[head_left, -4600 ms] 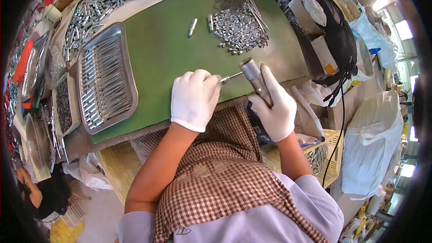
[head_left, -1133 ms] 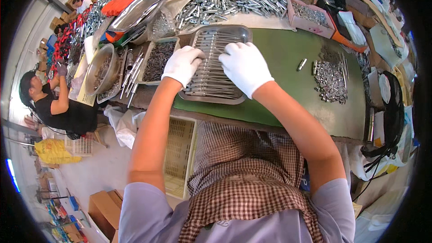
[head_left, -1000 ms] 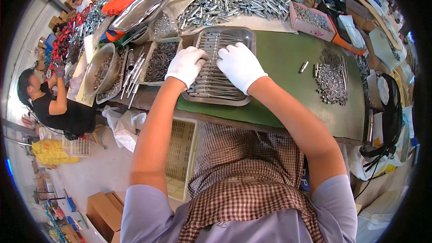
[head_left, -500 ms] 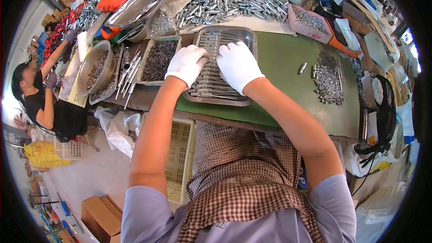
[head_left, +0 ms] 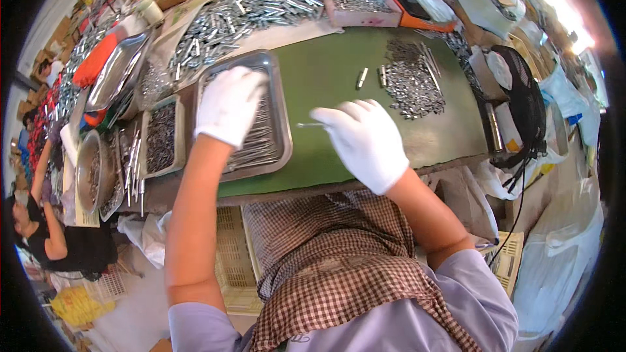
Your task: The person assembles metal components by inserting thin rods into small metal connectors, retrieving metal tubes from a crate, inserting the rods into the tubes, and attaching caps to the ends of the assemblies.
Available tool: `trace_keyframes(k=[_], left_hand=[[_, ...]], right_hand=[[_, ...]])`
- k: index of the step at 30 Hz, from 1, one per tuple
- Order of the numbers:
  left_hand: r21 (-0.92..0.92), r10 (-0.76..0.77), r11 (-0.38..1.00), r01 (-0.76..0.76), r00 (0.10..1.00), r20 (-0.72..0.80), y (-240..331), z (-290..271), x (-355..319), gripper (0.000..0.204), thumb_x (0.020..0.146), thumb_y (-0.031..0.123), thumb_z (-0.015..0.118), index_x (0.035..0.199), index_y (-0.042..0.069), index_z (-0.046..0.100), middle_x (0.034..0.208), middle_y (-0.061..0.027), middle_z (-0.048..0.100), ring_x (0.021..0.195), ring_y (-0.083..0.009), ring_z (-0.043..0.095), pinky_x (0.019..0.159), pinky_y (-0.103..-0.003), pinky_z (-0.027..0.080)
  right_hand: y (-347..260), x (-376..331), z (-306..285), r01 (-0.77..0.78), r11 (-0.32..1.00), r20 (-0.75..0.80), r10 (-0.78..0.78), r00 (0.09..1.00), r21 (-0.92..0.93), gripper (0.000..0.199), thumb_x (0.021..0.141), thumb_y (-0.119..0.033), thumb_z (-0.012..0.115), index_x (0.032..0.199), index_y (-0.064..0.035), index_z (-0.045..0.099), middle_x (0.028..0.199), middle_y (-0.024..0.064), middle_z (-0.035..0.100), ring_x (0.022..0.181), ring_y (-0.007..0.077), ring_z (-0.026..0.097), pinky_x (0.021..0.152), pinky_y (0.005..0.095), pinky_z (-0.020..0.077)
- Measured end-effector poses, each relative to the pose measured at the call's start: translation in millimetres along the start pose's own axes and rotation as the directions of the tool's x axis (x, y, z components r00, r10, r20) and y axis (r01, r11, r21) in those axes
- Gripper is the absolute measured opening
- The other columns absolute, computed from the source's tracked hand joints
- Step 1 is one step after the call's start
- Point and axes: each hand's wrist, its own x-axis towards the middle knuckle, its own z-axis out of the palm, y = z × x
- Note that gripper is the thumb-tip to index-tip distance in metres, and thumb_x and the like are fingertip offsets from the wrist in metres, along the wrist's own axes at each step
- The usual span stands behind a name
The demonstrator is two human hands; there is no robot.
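Observation:
My right hand (head_left: 366, 140), in a white glove, is closed on a thin metal rod (head_left: 309, 124) above the green mat (head_left: 326, 163); its tip pokes out to the left past the fingers. Over the metal tray (head_left: 285, 133) is my left hand (head_left: 225, 109), also white-gloved and smeared by motion, so whether it grips anything is unclear. Rows of slim metal rods (head_left: 259, 143) lie in that tray. On the mat beyond my right hand sit a short metal cylinder (head_left: 362, 78) and a heap of small metal parts (head_left: 414, 85).
Left of the tray stands a bin of dark screws (head_left: 162, 137), then a round bowl (head_left: 91, 163). A big pile of metal sleeves (head_left: 254, 13) and a pink box (head_left: 362, 8) lie at the back. A co-worker (head_left: 49, 221) is at far left.
The view has swung to the right. My right hand has left the tray for the mat, with a thin metal rod in it. My left hand remains over the tray.

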Motion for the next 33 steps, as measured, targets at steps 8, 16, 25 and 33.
trace_keyframes(k=[8,16,25,33], left_hand=[[-0.123,-0.074,0.985,0.119,0.943,0.323,115.4,83.5,104.9,0.028,0.089,0.031,0.055,0.103,0.009,0.065,0.101,-0.0154,0.066,0.097,-0.0352,0.062,0.084,-0.044,0.05],[-0.227,0.073,0.974,0.002,0.945,0.32,153.4,93.2,56.2,0.021,0.085,0.027,0.063,0.099,0.011,0.064,0.094,-0.0147,0.064,0.089,-0.0349,0.062,0.079,-0.044,0.05],[-0.394,0.073,0.919,0.02,0.972,0.221,179.0,85.6,-6.9,0.022,0.077,0.021,0.07,0.095,0.009,0.067,0.09,-0.0105,0.063,0.088,-0.0307,0.059,0.079,-0.04,0.047],[-0.429,0.042,0.903,0.027,0.988,0.15,185.0,87.8,-11.3,0.017,0.075,0.017,0.071,0.089,0.008,0.067,0.087,-0.01,0.063,0.084,-0.031,0.059,0.077,-0.041,0.047]], right_hand=[[63.9,-95.4,-67.5,-0.378,0.917,0.02,0.383,0.923,-0.125,0.018,0.074,-0.002,0.061,0.089,-0.0088,0.068,0.085,0.011,0.064,0.083,0.033,0.06,0.075,0.0416,0.0488],[95.6,-128.4,-81.1,-0.465,0.875,0.04,0.474,0.88,-0.137,0.012,0.074,-0.007,0.066,0.086,-0.0098,0.067,0.083,0.0091,0.062,0.085,0.0318,0.059,0.079,0.0415,0.0463],[105.8,-130.7,-73.6,-0.352,0.925,0.046,0.362,0.931,-0.142,0.015,0.074,-0.006,0.068,0.088,-0.0119,0.065,0.085,0.006,0.063,0.088,0.0295,0.058,0.079,0.041,0.0448],[107.2,-124.5,-71.6,-0.339,0.932,0.068,0.349,0.934,-0.127,0.014,0.075,-0.006,0.067,0.088,-0.0128,0.064,0.088,0.0055,0.063,0.09,0.0296,0.058,0.081,0.0406,0.0445]])
